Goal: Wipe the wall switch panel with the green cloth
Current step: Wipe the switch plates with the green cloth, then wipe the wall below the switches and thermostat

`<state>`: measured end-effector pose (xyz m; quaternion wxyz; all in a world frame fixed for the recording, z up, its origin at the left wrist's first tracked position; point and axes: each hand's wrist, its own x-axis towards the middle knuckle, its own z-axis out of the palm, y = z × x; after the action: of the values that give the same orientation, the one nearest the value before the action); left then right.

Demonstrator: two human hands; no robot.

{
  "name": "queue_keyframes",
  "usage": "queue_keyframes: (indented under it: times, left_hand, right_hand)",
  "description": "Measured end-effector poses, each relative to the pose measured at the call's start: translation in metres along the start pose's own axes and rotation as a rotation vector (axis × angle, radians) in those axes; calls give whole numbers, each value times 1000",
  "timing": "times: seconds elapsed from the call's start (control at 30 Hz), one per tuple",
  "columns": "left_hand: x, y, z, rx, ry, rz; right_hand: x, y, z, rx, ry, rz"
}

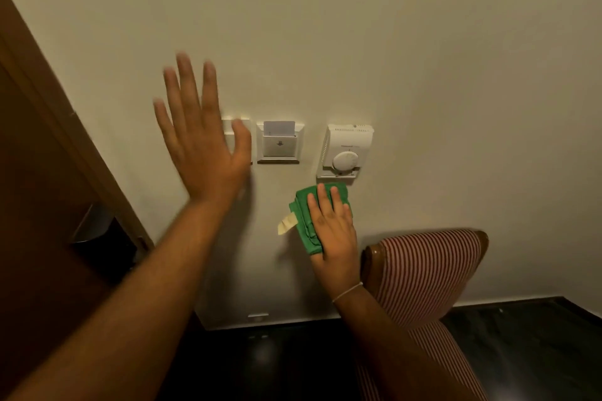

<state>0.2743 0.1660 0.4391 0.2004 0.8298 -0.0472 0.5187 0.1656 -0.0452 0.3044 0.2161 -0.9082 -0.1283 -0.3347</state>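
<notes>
A white wall switch panel is mounted on the cream wall, mostly hidden behind my left hand. That hand is raised in front of the wall with its fingers spread and slightly blurred, holding nothing. Lower and to the right, my right hand presses a folded green cloth flat against the wall, below the panels. A pale label sticks out of the cloth's left edge.
Right of the switch panel sit a key-card holder with a card in it and a white thermostat with a round dial. A striped chair stands at the lower right. A brown wooden door frame runs down the left. The floor is dark.
</notes>
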Motion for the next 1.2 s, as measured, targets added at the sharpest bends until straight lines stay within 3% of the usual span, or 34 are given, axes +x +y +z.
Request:
queue_keyframes:
  times: [0.13,0.27,0.47,0.63,0.77,0.93,1.2]
  left_hand:
    - [-129,35,-12,-70,-310,-64]
    - [-236,74,-16,-172,-575,-4]
    - [-332,126,5,-154,-981,37]
    - [-398,161,30,-115,-1158,75]
    - [-458,178,55,-52,-1279,123]
    - [-523,178,75,-5,-1362,153]
    - [-586,168,91,55,-1413,140]
  right_hand:
    - [-48,21,-29,-46,-82,75]
    - [-114,64,-59,-84,-241,196]
    - [-210,139,-80,-86,-381,393]
    - [-290,200,-77,-18,-469,580]
    - [-348,248,-55,-3,-717,742]
    - [-396,292,-12,-6,-894,779]
    - [-442,329,54,-17,-1017,759]
